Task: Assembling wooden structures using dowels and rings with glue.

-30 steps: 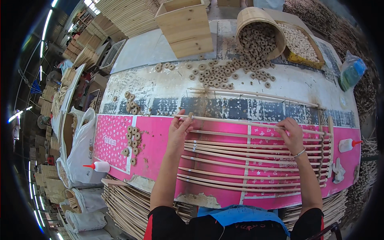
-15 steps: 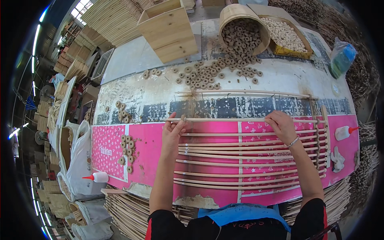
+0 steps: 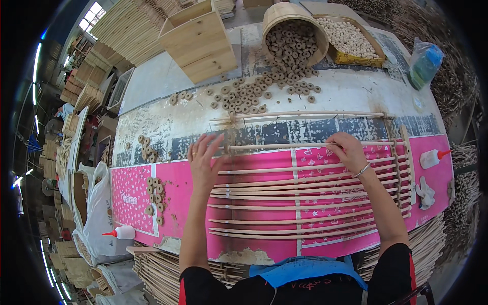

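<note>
A long, thin wooden rod (image 3: pixel 279 147) lies crosswise in front of me at the far edge of the pink sheet (image 3: pixel 183 203). My right hand (image 3: pixel 348 153) pinches it near its right part. Off the rod's left end, my left hand (image 3: pixel 203 160) is open with fingers spread and nothing in it. Nearer me, several similar rods (image 3: pixel 264 207) lie roughly side by side. Their right ends meet an upright wooden strip (image 3: pixel 405 147). Beyond my hands, more rods (image 3: pixel 310 114) lie across the table.
Brown wooden rings (image 3: pixel 247 100) spill from a tipped wooden bucket (image 3: pixel 271 25). A yellow tray (image 3: pixel 356 59) of pale beads stands beside it, near a wooden box (image 3: pixel 203 48). Red-tipped white bottles (image 3: pixel 125 233) lie at both sides. A white glove (image 3: pixel 426 193) rests at right.
My left hand has let go of the rod's left end, opened its fingers and moved slightly left. My right hand still pinches the rod. The whole view has shifted a little.
</note>
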`<state>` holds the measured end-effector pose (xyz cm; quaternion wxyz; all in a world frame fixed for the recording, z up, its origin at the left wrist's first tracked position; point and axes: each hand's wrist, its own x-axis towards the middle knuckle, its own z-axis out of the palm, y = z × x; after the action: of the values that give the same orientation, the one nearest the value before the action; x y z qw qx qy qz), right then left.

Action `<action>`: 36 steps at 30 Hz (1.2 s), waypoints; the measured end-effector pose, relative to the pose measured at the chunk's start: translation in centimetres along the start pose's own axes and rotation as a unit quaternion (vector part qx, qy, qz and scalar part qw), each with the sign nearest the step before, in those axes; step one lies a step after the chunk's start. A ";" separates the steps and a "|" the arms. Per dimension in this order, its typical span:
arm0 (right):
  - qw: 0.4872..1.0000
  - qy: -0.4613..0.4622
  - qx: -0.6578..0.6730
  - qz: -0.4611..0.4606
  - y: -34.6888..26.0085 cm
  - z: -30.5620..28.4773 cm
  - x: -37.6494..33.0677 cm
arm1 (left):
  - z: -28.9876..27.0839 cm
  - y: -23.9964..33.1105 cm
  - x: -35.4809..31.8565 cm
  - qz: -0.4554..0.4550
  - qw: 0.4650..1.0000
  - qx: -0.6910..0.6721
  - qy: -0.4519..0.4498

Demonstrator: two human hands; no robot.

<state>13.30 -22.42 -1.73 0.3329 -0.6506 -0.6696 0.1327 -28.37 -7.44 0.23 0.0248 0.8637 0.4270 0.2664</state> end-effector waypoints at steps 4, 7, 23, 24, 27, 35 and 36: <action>1.000 -0.001 0.007 -0.010 0.7 0.8 0.2 | 1.4 -1.3 0.2 -0.007 0.998 0.003 -0.060; 1.000 0.008 -0.017 -0.016 1.2 0.6 0.3 | 2.8 -1.0 0.6 -0.009 0.998 -0.018 -0.063; 0.995 0.044 -0.093 0.006 3.5 2.3 0.8 | 3.5 -0.1 1.7 0.012 0.999 -0.019 -0.036; 0.995 0.043 -0.088 0.003 3.4 2.5 0.9 | 3.3 -0.2 1.6 0.015 0.999 -0.012 -0.029; 0.995 0.023 -0.100 -0.003 3.2 3.4 1.6 | 2.6 -1.4 0.9 -0.002 0.999 0.001 -0.043; 0.996 -0.028 -0.063 -0.063 -0.6 -2.6 -2.4 | -0.2 -7.7 -1.9 -0.098 0.993 -0.053 0.044; 0.993 -0.048 -0.073 -0.074 -1.0 -2.6 -2.7 | -1.1 -10.2 -3.5 -0.144 0.986 -0.047 0.064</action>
<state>13.92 -25.76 0.05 0.2609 -0.6146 -0.7390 0.0901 -38.01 -3.82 -3.11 0.0759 0.7721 0.5350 0.3344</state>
